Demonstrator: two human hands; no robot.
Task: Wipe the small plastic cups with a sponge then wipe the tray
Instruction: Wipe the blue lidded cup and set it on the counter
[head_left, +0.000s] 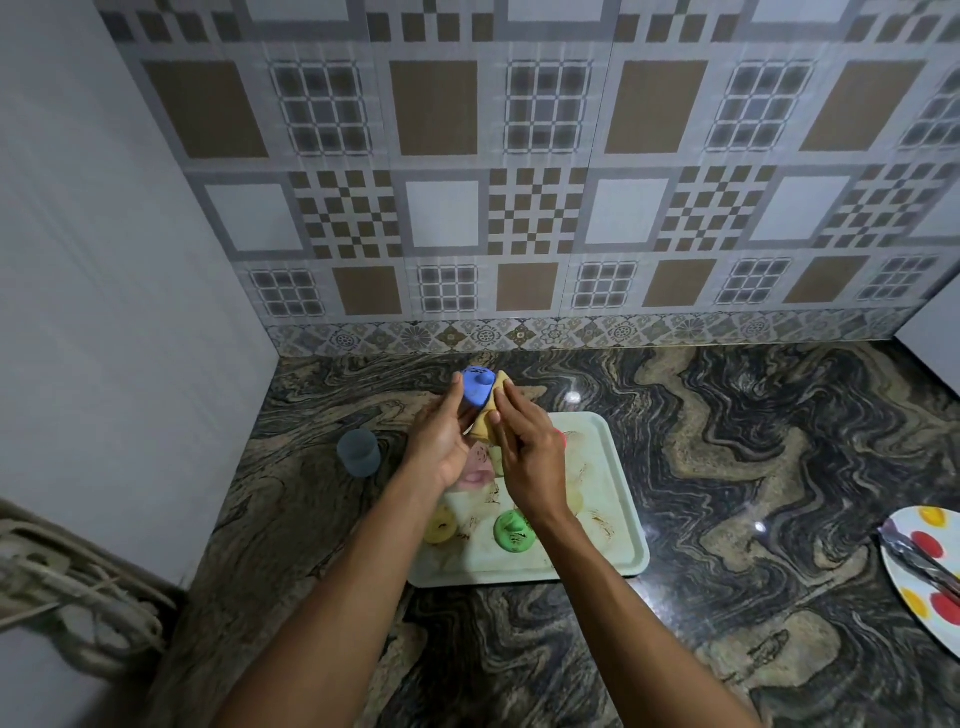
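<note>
My left hand (439, 441) holds a small blue plastic cup (477, 387) above the far end of the pale green tray (618, 499). My right hand (530, 457) presses a yellow sponge (488, 426) against the cup's right side. On the tray lie a green cup (511, 530), a yellow cup (440, 525) and a pink cup (475, 470), all with dark smudges. Brown stains mark the tray's surface. A grey-blue cup (358, 451) stands on the counter left of the tray.
The dark marbled counter (753, 441) runs to a tiled wall behind and a plain wall on the left. A white plate with red and yellow spots (924, 566), carrying metal tongs (919, 561), lies at the right edge.
</note>
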